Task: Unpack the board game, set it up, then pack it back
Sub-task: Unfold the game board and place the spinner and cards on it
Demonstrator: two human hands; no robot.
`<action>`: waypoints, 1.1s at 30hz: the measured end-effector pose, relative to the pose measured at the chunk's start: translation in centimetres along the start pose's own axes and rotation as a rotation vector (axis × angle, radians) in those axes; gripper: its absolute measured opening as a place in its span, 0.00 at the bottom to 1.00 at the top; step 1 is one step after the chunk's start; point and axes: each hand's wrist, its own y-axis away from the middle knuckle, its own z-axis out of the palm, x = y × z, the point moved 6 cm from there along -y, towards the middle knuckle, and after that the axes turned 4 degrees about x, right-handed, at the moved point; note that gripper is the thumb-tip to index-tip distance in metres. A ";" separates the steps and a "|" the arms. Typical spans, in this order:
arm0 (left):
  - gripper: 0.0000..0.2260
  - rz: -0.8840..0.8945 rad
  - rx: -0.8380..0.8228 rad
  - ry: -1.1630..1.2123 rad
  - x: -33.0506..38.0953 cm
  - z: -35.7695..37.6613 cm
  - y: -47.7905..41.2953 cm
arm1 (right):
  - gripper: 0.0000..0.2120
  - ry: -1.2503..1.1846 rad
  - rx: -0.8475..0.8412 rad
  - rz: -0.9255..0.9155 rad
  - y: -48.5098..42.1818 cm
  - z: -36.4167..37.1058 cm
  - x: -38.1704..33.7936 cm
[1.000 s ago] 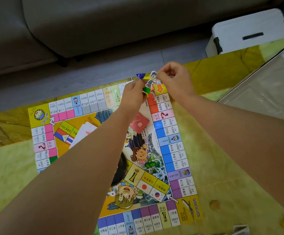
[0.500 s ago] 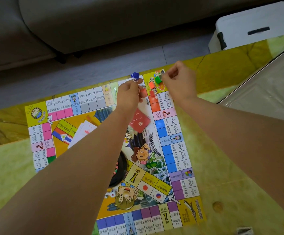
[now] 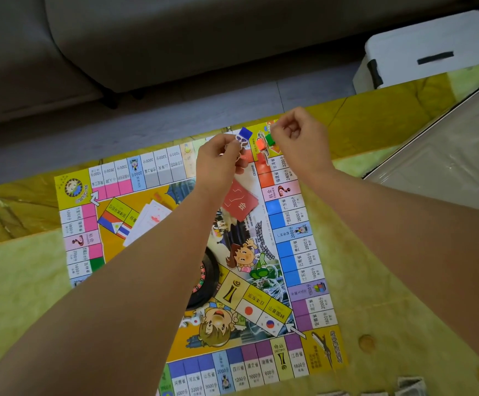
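Overhead, head camera. Game board (image 3: pixel 261 307) lies flat on the green-yellow table (image 3: pixel 18 281), reaching almost to its far edge. Left hand (image 3: pixel 218 160) pinches a blue-based pawn (image 3: pixel 244 135), held over the board's far right corner. Right hand (image 3: pixel 299 144) is curled close beside it, fingertips at a green-based pawn (image 3: pixel 269 138) on that corner; cannot tell whether they grip it. Orange-based pawn (image 3: pixel 260 144) stands right beside the green one. Red card (image 3: pixel 242 204) and white cards (image 3: pixel 149 221) lie toward the board's middle.
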 end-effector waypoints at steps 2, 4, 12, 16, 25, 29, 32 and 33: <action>0.07 0.020 -0.049 -0.005 0.7 0.4 0.6 | 0.05 -0.058 -0.048 -0.003 0.6 -0.1 -0.7; 0.06 0.020 -0.110 -0.007 1.2 1.1 1.3 | 0.04 -0.097 -0.093 -0.003 1.1 -0.2 -1.1; 0.08 0.011 -0.214 -0.017 1.7 2.7 3.1 | 0.05 -0.131 -0.154 0.023 2.1 -2.1 -0.4; 0.05 -0.030 -0.243 -0.029 2.0 3.1 3.5 | 0.05 -0.111 -0.152 0.042 2.3 -2.9 0.2; 0.01 -0.082 -0.224 -0.098 2.3 3.7 4.1 | 0.12 0.265 -0.279 -0.301 4.4 -3.6 -0.5; 0.05 -0.117 -0.268 -0.113 2.0 4.0 4.7 | 0.06 0.321 -0.263 -0.414 4.9 -3.8 -0.8; 0.06 -0.163 -0.277 -0.122 1.8 3.9 4.9 | 0.07 0.347 -0.307 -0.412 5.2 -3.5 -0.6; 0.06 -0.172 -0.285 -0.125 1.8 3.9 4.9 | 0.08 0.352 -0.313 -0.410 5.2 -3.4 -0.6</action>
